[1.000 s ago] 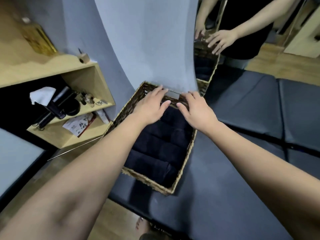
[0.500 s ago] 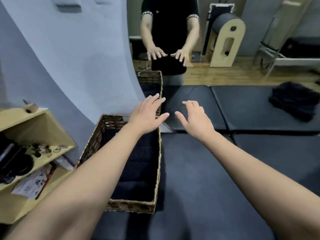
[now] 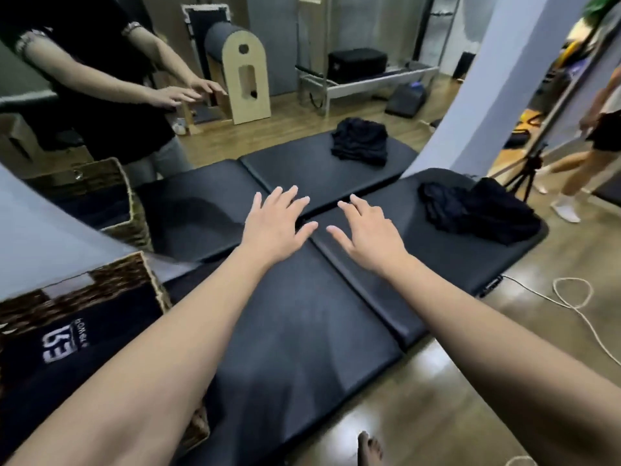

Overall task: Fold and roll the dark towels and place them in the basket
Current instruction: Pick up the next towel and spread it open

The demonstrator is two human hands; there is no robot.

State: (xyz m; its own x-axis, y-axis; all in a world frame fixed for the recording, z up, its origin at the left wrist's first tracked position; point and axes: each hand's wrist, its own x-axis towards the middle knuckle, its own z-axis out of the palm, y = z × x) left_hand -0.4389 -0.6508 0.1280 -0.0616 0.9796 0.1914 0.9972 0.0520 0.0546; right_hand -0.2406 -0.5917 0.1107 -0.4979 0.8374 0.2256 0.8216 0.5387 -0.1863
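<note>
Head view: the wicker basket point(image 3: 111, 290) is cut off by the left frame edge, so only its near corner and part of its rim show; its lower part is covered by the left forearm. Dark rolled towels point(image 3: 84, 351) lie inside it, one bearing a white logo that is too blurred to read. A mirror point(image 3: 235, 95) stands along the far edge of the worktop point(image 3: 302, 331) and repeats the basket, the pad and the person's arms; the reflection is not a second set of items. A loose pile of dark towels point(image 3: 477, 213) lies on the right end of the worktop, well apart from both hands; the number of towels in it cannot be made out. A second person is partly visible at the right frame edge, cut off above the waist. Both arms extend forward, palms down, over the middle of the worktop near the seam between pads. The left hand point(image 3: 277, 227) has its fingers spread and holds nothing. The right hand point(image 3: 368, 230) is likewise spread flat and empty. Whether the palms touch the pad cannot be told. Compared with the earlier frame, the view has swung to the right: the basket now sits at the lower left instead of under the hands, and the loose pile has come closer.
</note>
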